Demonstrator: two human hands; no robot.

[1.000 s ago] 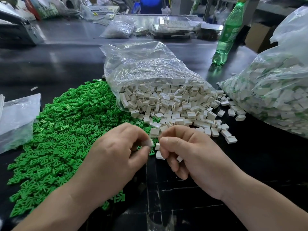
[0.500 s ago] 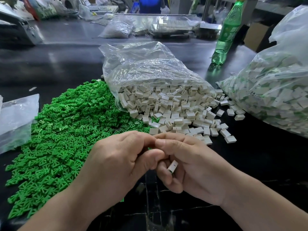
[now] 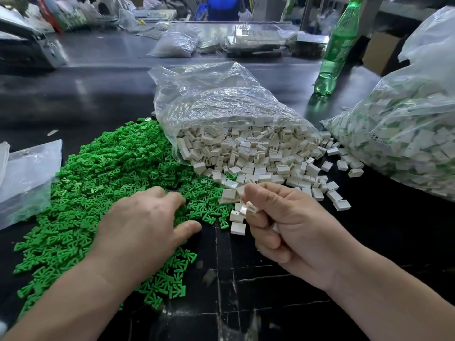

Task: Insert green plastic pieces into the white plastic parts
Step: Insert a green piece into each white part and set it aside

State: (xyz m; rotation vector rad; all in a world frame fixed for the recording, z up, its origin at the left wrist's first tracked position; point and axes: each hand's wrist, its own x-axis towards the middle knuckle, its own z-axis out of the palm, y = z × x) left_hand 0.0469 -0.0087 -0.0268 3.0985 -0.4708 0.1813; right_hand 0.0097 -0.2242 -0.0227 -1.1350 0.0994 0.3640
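Honestly, the likeliest slip sits under my left hand (image 3: 145,227). The green pieces (image 3: 98,180) lie tangled in a loose heap, so my fingertips could lift two hooked together, or one turned the wrong way for the slot. A careless sweep might also scatter pieces back toward my wrist.

My right hand (image 3: 290,225) risks crowding. I pinch one white part (image 3: 251,206) between thumb and forefinger, and another shows lower among my curled fingers, so a spare could drop once I start pressing.

My left hand lies palm down on the heap, fingers spread forward and thumb out to the side, gripping nothing I can see. My right hand is curled, just beside that thumb, with the spilled white parts (image 3: 246,153) just beyond its knuckles.
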